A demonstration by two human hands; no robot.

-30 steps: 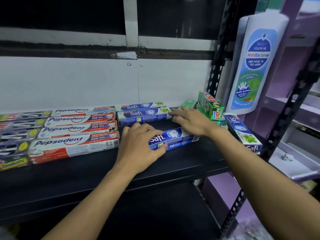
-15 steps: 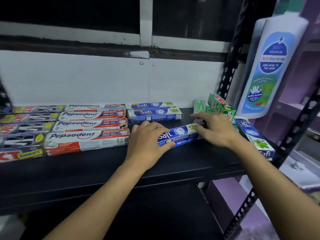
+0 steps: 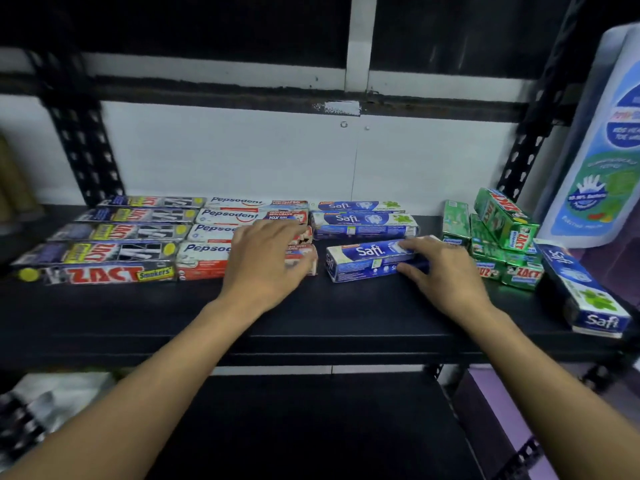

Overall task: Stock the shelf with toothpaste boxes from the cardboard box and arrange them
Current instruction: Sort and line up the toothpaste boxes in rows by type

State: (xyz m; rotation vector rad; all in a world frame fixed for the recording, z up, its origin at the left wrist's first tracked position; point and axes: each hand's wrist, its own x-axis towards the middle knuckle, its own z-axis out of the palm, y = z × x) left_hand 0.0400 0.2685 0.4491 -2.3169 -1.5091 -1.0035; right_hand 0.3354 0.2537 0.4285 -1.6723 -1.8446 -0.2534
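The left hand (image 3: 266, 263) is leaving the loose Safi box (image 3: 363, 259), which it was steadying half a second ago, and is now resting with fingers spread on the Pepsodent boxes (image 3: 207, 252), seemingly nudging that stack square (motion blur is making the contact hard to confirm). The right hand (image 3: 446, 271) is shifting too: it was lying by the green Zact boxes (image 3: 504, 220), and is now gripping the loose Safi box at its right end, fingers curling over the top and thumb pressing the front face. That is suggesting the placing is nearly done and the tidying is beginning. The loose Safi box is lying flat on the black shelf (image 3: 346, 320), label up, just in front of the two stocked Safi boxes (image 3: 362, 225), slightly skewed to them, its left end near the Pepsodent boxes; it is looking long, slim, undented and light enough for one hand to slide
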